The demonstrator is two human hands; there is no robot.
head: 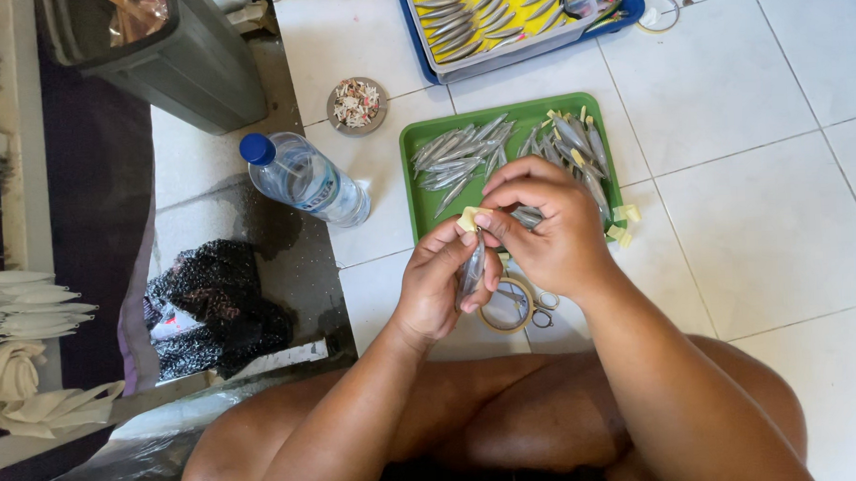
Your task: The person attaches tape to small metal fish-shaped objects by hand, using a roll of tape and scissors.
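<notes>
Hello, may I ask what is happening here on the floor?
A person sits on the tiled floor. The left hand holds a small silver fish-shaped piece, and the right hand presses a yellow tab at its top end. Beyond the hands, a green tray holds two piles of similar silver pieces. A tape roll lies under the hands, a water bottle to the left.

A clear plastic water bottle (304,178) with a blue cap lies on the floor tiles, left of the green tray; a pale, mostly transparent label wraps its middle. No signs or screens show anywhere.
</notes>
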